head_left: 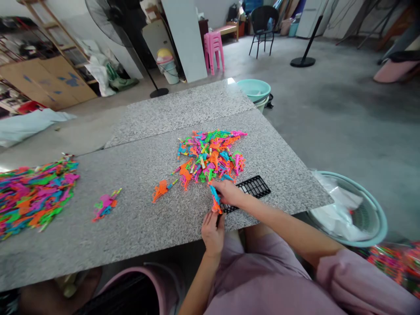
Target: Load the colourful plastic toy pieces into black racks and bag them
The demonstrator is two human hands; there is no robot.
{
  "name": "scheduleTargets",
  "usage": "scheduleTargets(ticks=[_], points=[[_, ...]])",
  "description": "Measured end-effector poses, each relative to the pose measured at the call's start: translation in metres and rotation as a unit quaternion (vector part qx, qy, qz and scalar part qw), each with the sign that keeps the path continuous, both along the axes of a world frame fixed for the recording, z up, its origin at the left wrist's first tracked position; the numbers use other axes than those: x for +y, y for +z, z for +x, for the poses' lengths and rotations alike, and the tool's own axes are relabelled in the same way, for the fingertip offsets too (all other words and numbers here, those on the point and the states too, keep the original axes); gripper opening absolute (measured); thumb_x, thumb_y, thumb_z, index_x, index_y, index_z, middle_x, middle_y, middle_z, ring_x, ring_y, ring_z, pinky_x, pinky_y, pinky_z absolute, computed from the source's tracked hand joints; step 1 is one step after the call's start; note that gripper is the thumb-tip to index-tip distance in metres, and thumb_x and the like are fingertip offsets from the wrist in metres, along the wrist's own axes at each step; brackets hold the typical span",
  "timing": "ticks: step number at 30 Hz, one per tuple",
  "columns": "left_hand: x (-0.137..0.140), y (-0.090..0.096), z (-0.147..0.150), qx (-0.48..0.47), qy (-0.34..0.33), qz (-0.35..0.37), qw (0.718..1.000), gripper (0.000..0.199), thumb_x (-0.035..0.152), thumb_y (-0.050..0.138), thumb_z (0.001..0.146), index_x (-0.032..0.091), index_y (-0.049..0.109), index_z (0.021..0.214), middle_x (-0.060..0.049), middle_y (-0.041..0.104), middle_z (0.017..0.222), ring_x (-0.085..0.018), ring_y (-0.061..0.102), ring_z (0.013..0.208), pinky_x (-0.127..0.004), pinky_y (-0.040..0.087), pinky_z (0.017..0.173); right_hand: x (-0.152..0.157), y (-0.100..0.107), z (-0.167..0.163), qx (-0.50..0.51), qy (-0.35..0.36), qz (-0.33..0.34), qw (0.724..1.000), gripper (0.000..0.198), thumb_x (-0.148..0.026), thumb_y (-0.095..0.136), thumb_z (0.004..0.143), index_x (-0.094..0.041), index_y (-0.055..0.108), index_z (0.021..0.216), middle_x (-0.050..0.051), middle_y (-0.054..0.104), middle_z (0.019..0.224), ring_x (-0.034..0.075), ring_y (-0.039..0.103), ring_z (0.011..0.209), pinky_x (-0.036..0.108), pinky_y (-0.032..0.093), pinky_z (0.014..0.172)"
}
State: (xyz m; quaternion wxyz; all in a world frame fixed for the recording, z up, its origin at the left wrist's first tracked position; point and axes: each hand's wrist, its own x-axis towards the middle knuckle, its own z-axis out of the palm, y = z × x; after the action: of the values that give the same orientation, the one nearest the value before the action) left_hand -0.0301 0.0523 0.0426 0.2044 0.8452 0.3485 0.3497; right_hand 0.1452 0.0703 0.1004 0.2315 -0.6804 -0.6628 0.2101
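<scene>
A black plastic grid tray [257,187] lies slanted on the stone-topped table, partly hidden under my right forearm. My left hand [212,231] is closed at the tray's near left end, fingers and thumb around its edge. Just above, my right hand [227,192] grips blue and orange plastic toy pieces [215,199] upright over that end of the tray. Right behind my right hand is a heap of small bright plastic toys [213,155] in orange, pink, green and blue. An orange toy with a blue part [161,190] lies apart to the left.
Farther left are a small toy cluster [105,204] and a large toy pile [36,192]. A pink bucket [154,280] with black items stands below the front edge. A teal basket [377,218] with plastic bags is at the right, and teal basins [254,89] stand beyond the table [138,227].
</scene>
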Motion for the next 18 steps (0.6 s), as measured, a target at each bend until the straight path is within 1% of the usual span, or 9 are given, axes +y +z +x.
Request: scheduleTargets(ticks=[3,6,8,10,13,15,18], points=[[0.001,0.002,0.001,0.000,-0.013,0.000,1.000,0.020,0.032,0.056,0.093,0.019,0.068,0.102,-0.008,0.073,0.092,-0.025,0.068,0.089,-0.040,0.055,0.083,-0.001,-0.003,0.002,-0.009,0.012,0.014,1.000,0.051,-0.006,0.058,0.071,-0.018,0.055,0.121,0.001,0.068,0.080,0.018,0.063,0.076,0.023,0.039,0.064],[0.001,0.005,-0.002,-0.006,-0.027,0.009,1.000,0.019,0.031,0.056,0.093,0.020,0.069,0.100,-0.007,0.072,0.090,-0.024,0.068,0.085,-0.039,0.056,0.079,-0.006,-0.004,-0.004,-0.032,0.003,0.007,0.999,0.059,-0.005,0.057,0.070,-0.016,0.051,0.127,0.004,0.069,0.085,0.019,0.064,0.078,0.024,0.041,0.065],[0.000,0.006,-0.005,-0.014,-0.035,0.019,0.999,0.019,0.030,0.055,0.094,0.020,0.069,0.101,-0.008,0.072,0.091,-0.024,0.068,0.086,-0.038,0.057,0.077,-0.010,-0.004,-0.010,-0.037,-0.010,0.007,0.999,0.056,-0.005,0.057,0.070,-0.016,0.052,0.125,0.006,0.069,0.087,0.020,0.064,0.078,0.025,0.043,0.066],[0.000,0.006,-0.008,-0.022,-0.036,0.029,0.999,0.020,0.030,0.054,0.094,0.019,0.068,0.102,-0.009,0.073,0.095,-0.024,0.069,0.089,-0.039,0.057,0.079,-0.013,-0.005,-0.014,-0.029,-0.022,0.016,0.999,0.051,-0.006,0.057,0.072,-0.015,0.053,0.122,0.006,0.069,0.087,0.021,0.064,0.076,0.026,0.044,0.066],[0.000,0.002,-0.009,-0.023,-0.035,0.034,0.999,0.021,0.031,0.054,0.094,0.019,0.069,0.101,-0.009,0.073,0.094,-0.025,0.069,0.088,-0.041,0.057,0.081,-0.016,-0.008,-0.016,-0.015,-0.030,0.036,0.999,0.047,-0.009,0.059,0.073,-0.014,0.054,0.119,0.007,0.068,0.085,0.022,0.064,0.076,0.028,0.045,0.066],[0.000,-0.001,-0.009,-0.018,-0.036,0.035,0.999,0.021,0.033,0.055,0.093,0.019,0.069,0.100,-0.008,0.073,0.094,-0.025,0.069,0.087,-0.041,0.057,0.081,-0.016,-0.010,-0.016,-0.010,-0.026,0.037,0.999,0.047,-0.009,0.060,0.073,-0.013,0.054,0.120,0.007,0.067,0.083,0.022,0.063,0.076,0.028,0.045,0.066],[0.000,-0.003,-0.008,-0.014,-0.030,0.042,0.999,0.024,0.034,0.054,0.093,0.018,0.069,0.102,-0.010,0.073,0.098,-0.026,0.070,0.091,-0.042,0.058,0.082,-0.017,-0.015,-0.017,0.009,-0.023,0.046,0.999,0.050,-0.008,0.059,0.073,-0.013,0.053,0.123,0.005,0.067,0.082,0.020,0.063,0.074,0.026,0.043,0.064]])
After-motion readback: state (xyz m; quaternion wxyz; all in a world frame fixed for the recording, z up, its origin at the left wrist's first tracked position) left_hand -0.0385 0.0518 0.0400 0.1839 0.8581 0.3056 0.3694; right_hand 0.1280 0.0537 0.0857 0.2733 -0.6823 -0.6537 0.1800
